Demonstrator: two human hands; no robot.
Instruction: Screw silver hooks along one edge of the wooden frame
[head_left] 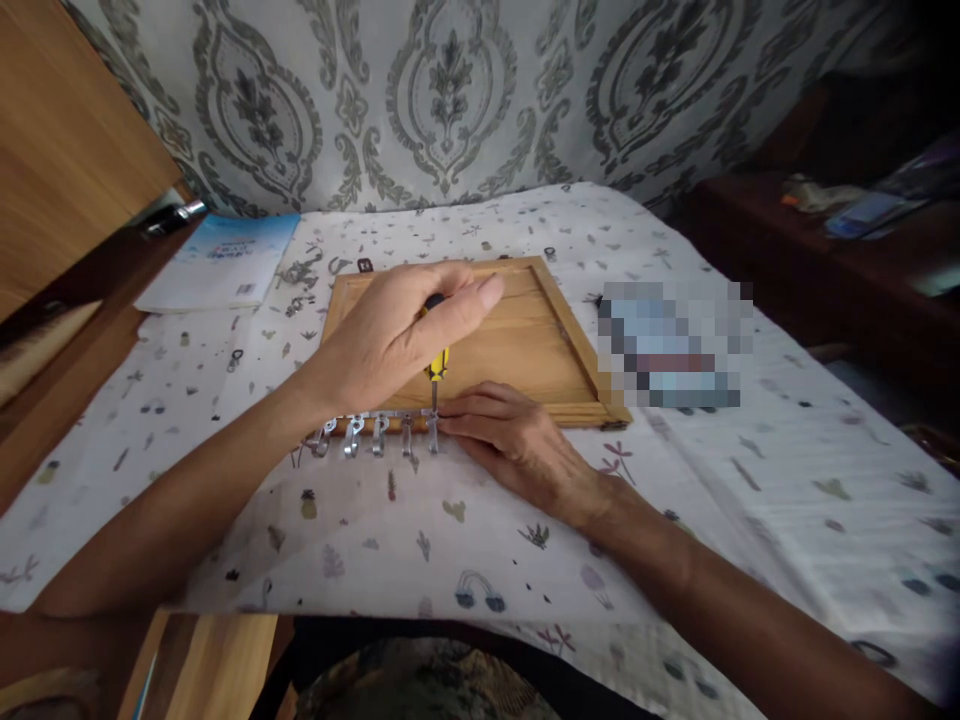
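A wooden frame with a recessed panel (517, 330) lies flat on the patterned cloth. Along its near edge sits a metal hook rail (380, 425) with several silver hooks hanging toward me. My left hand (409, 335) is closed around a yellow and black screwdriver (437, 365), held upright with its tip at the rail's right end. The handle's top is partly hidden by my fingers. My right hand (517, 440) rests at the frame's near edge, its closed fingertips pressed against the rail's right end beside the screwdriver tip. What lies beneath those fingertips is hidden.
A blue and white booklet (225, 262) lies at the back left, with small metal pieces (300, 275) near it. Right of the frame is a pixelated object (671, 345). A patterned curtain (450, 100) hangs behind; a wooden panel (82, 100) stands at the left.
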